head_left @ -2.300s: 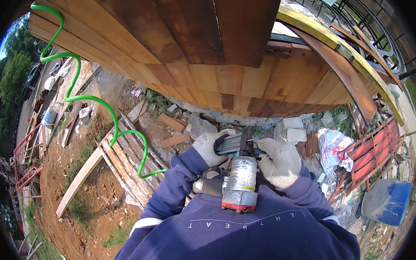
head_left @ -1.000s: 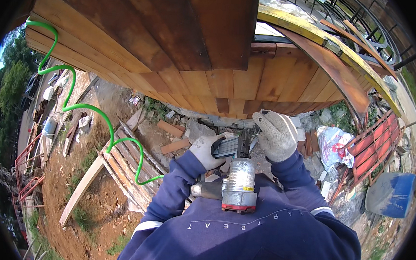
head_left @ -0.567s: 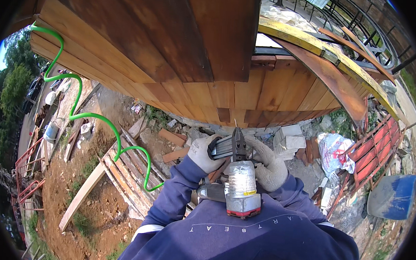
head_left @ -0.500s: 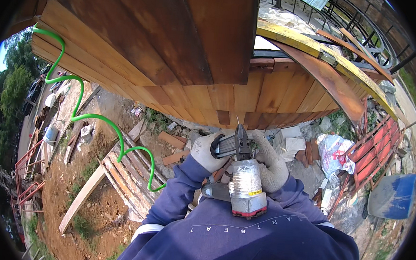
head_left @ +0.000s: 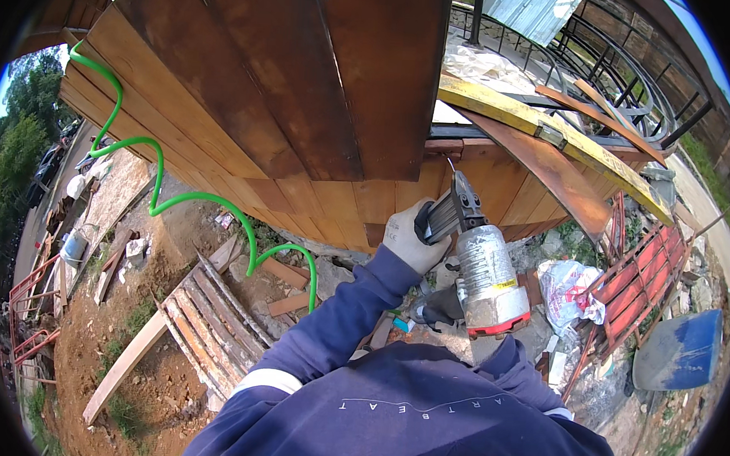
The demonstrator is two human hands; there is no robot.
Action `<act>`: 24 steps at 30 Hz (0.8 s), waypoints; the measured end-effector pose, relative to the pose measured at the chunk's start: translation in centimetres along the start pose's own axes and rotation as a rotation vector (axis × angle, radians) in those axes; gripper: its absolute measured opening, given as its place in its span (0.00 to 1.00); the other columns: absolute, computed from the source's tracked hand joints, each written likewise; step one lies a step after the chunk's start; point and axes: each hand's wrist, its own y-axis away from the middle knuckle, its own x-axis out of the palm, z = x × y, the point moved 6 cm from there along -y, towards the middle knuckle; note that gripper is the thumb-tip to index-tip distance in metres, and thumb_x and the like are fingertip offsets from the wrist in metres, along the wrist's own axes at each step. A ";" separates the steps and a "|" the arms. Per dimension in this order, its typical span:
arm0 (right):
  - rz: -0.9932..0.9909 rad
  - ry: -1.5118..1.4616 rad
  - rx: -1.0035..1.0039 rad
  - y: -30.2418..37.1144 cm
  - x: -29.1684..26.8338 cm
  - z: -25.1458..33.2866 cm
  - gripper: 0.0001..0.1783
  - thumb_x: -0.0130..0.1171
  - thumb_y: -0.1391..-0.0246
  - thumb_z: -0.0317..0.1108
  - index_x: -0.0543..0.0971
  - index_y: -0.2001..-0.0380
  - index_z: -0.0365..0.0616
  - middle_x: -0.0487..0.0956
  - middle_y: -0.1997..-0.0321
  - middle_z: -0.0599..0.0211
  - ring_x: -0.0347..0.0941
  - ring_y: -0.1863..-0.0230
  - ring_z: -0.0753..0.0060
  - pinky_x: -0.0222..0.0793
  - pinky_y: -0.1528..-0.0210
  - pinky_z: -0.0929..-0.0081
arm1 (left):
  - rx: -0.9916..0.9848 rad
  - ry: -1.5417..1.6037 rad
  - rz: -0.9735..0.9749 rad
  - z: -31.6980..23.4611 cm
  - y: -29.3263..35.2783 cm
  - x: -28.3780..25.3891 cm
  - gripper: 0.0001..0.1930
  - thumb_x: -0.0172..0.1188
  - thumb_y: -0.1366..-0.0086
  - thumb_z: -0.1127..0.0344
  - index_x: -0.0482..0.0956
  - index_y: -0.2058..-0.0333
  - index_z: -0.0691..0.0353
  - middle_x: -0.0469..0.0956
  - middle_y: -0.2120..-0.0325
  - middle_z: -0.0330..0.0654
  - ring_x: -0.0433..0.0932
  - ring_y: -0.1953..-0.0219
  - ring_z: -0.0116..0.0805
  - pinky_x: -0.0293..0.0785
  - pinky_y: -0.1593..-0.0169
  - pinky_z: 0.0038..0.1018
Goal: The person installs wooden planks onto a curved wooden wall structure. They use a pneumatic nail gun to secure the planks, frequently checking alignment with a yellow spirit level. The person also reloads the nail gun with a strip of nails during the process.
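A nail gun [head_left: 494,273] with a worn silver body, red-edged cap and dark nose points up toward the brown wooden boards [head_left: 371,128]. From the nose tip a thin, nail-like pin sticks out, close to the boards' lower edge. My left hand [head_left: 410,237], in a grey-white glove, is closed around the gun's magazine beside the nose. Only a small greyish patch of my right hand [head_left: 484,349] shows below the cap; its fingers are hidden behind the tool. The dark handle [head_left: 441,306] shows left of the body.
A green coiled air hose [head_left: 204,196] hangs at the left. A yellow spirit level [head_left: 554,135] and a loose plank [head_left: 544,168] lie across the boards at the right. Below are a slatted wooden piece [head_left: 217,323], a red metal grille [head_left: 642,274], a blue bucket [head_left: 679,350] and rubble.
The nail gun has moved up and right, nearer the boards, with my left hand still on it. My right hand has left the nose's side and dropped behind the tool's lower end.
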 end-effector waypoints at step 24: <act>0.068 0.418 -0.274 -1.9 1.0 4.7 0.27 0.67 0.48 0.36 0.74 0.45 0.44 0.80 0.54 0.65 0.79 0.55 0.65 0.75 0.52 0.69 | -0.041 0.207 0.175 2.9 -2.2 1.9 0.24 0.72 0.46 0.70 0.76 0.51 0.68 0.82 0.58 0.47 0.82 0.55 0.33 0.76 0.48 0.29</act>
